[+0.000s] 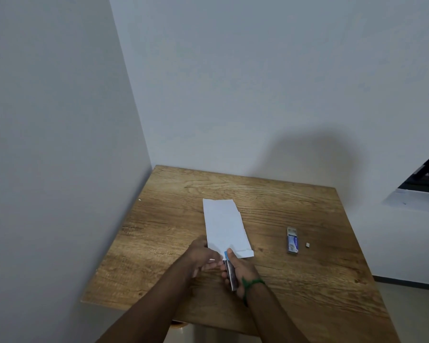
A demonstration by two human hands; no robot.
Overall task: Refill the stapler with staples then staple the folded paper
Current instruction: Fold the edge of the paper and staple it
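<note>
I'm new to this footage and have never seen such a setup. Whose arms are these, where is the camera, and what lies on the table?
No machine here: these are a person's two bare arms, filmed by one wide-angle camera worn on the head, looking forward and down. A wooden table stands in a corner of pale walls. On it lies a white folded paper. The right hand, a green band at its wrist, grips a stapler whose blue tip sits at the paper's near edge. The left hand touches the paper's near left corner; whether it pinches is unclear. Further right lie a box of staples and a small pale bit beside it.
</note>
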